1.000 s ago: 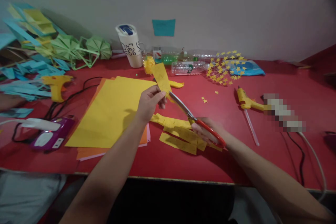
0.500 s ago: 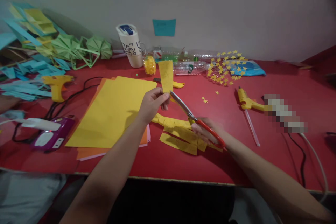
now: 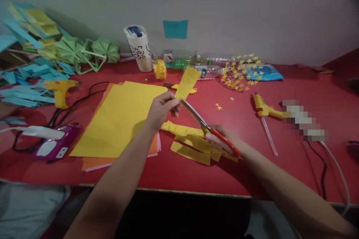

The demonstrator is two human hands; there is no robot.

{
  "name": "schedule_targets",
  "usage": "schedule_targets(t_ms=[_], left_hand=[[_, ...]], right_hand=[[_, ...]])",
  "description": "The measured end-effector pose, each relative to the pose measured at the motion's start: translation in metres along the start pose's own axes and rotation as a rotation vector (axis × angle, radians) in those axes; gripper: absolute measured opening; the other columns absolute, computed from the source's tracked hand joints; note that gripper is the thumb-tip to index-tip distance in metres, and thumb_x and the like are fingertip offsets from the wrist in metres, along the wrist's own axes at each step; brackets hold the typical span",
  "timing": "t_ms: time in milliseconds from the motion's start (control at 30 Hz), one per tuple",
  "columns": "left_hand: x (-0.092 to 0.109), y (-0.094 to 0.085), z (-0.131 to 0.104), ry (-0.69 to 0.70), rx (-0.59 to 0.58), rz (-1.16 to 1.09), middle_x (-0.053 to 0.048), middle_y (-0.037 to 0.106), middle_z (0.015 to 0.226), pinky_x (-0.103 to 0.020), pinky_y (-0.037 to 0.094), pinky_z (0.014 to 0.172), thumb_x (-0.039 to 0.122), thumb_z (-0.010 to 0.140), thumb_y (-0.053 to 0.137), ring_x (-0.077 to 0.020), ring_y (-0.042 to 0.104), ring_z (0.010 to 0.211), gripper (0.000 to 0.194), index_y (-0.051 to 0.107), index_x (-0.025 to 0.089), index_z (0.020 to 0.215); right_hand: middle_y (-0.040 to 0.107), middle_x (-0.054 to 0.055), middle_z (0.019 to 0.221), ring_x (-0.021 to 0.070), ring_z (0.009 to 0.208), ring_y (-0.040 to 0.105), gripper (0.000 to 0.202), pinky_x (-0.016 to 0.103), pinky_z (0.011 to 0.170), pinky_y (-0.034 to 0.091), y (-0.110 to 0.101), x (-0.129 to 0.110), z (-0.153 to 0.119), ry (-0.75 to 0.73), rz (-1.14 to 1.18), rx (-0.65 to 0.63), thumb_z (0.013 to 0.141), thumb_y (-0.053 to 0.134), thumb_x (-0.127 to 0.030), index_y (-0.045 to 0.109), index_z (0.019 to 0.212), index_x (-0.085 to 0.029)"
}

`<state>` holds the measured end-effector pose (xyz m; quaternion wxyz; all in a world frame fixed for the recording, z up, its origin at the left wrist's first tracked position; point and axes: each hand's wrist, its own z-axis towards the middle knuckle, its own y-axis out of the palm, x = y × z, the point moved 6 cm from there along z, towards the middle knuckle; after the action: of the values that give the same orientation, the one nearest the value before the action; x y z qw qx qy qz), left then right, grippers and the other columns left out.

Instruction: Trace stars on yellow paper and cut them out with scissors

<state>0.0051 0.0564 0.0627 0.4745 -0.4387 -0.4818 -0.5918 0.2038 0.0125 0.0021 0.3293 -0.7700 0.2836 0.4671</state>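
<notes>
Between the thumb and fingers of my left hand (image 3: 164,110) is a yellow paper strip (image 3: 188,83), tilted up to the right, with faint drawn lines on it. My right hand (image 3: 220,138) grips red-handled scissors (image 3: 223,141). Their blade tips meet the strip's lower end, right beside my left fingertips. Whether the blades are fully closed I cannot tell. Below the hands lie several cut yellow strips (image 3: 190,153), partly under my right hand. A few small yellow paper stars (image 3: 219,107) rest on the red table (image 3: 193,181).
Yellow sheets (image 3: 120,119) lie over orange and pink ones. Behind are a cutter (image 3: 193,91), a white tumbler (image 3: 142,54), plastic bottles (image 3: 182,61) and a star-covered clear dome (image 3: 241,73). Glue guns (image 3: 260,105) sit at both sides; a purple power box (image 3: 57,143) is left.
The yellow strip has turned from nearly upright to leaning right, uncovering more of the cutter behind it. My left hand has shifted slightly; the scissors have stayed almost in place.
</notes>
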Motion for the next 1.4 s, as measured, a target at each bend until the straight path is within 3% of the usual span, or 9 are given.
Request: schedule_targets(t_ms=[267,467,700,933,1400], left_hand=[[-0.001,0.0,0.001,-0.015,-0.026,0.003,0.004,0.059,0.05,-0.02,0.043,0.042,0.023,0.068,0.062,-0.0067,0.053,0.04,0.014,0.054,0.018,0.057],[0.0,-0.002,0.001,-0.022,-0.027,0.04,0.004,0.059,0.051,-0.02,0.043,0.042,0.024,0.069,0.062,-0.007,0.053,0.041,0.014,0.055,0.018,0.058],[0.0,-0.007,0.0,-0.042,-0.009,0.061,0.003,0.058,0.05,-0.02,0.042,0.041,0.026,0.069,0.063,-0.0067,0.05,0.038,0.016,0.056,0.018,0.057],[0.002,-0.005,-0.001,-0.047,-0.002,0.058,0.004,0.057,0.048,-0.019,0.041,0.04,0.026,0.067,0.064,-0.0064,0.049,0.038,0.016,0.055,0.018,0.056],[0.002,-0.005,0.001,-0.07,-0.02,0.049,0.004,0.057,0.047,-0.019,0.04,0.038,0.025,0.065,0.065,-0.0063,0.049,0.036,0.015,0.055,0.018,0.055]], right_hand=[[0.04,-0.008,0.048,0.0056,0.039,0.036,0.049,0.02,0.037,0.027,0.001,-0.016,-0.004,-0.069,-0.057,-0.014,0.076,0.061,-0.064,0.039,0.064,-0.022],[0.036,-0.009,0.047,0.0058,0.036,0.035,0.05,0.019,0.034,0.027,0.001,-0.006,-0.003,0.036,-0.012,-0.001,0.075,0.064,-0.065,0.041,0.065,-0.022],[0.035,-0.009,0.045,0.0054,0.036,0.032,0.054,0.02,0.034,0.024,0.002,-0.017,-0.007,0.004,-0.026,0.013,0.07,0.064,-0.071,0.04,0.062,-0.022],[0.037,-0.009,0.046,0.0053,0.036,0.033,0.049,0.02,0.035,0.023,0.001,-0.011,-0.005,-0.015,-0.035,-0.005,0.078,0.062,-0.064,0.039,0.064,-0.022],[0.035,-0.009,0.045,0.0059,0.035,0.033,0.052,0.02,0.034,0.024,0.002,-0.018,-0.008,0.005,-0.034,-0.015,0.073,0.064,-0.067,0.04,0.062,-0.023]])
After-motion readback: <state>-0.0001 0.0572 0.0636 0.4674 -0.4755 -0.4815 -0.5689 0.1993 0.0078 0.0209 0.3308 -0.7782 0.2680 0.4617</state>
